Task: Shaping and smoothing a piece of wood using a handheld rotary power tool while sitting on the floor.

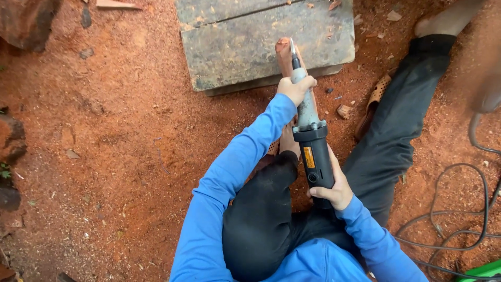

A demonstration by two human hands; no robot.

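Note:
I hold a long power grinder [312,141] with a black body and a grey metal neck, its tip pointing away from me. My left hand [295,87] grips the grey neck near the front. My right hand [334,190] wraps the black body at the rear. The tool's tip sits against a reddish piece of wood [284,55] that lies on the edge of a weathered grey slab [235,47]. I sit on the ground in blue sleeves and black trousers, legs spread to either side of the wood.
Red sawdust [115,136] covers the ground. A black cable [459,209] coils at the right, near a green object [482,271] in the corner. A sandal [373,102] lies beside my right leg. Dark stones [23,21] line the left edge. Wood chips [343,110] are scattered about.

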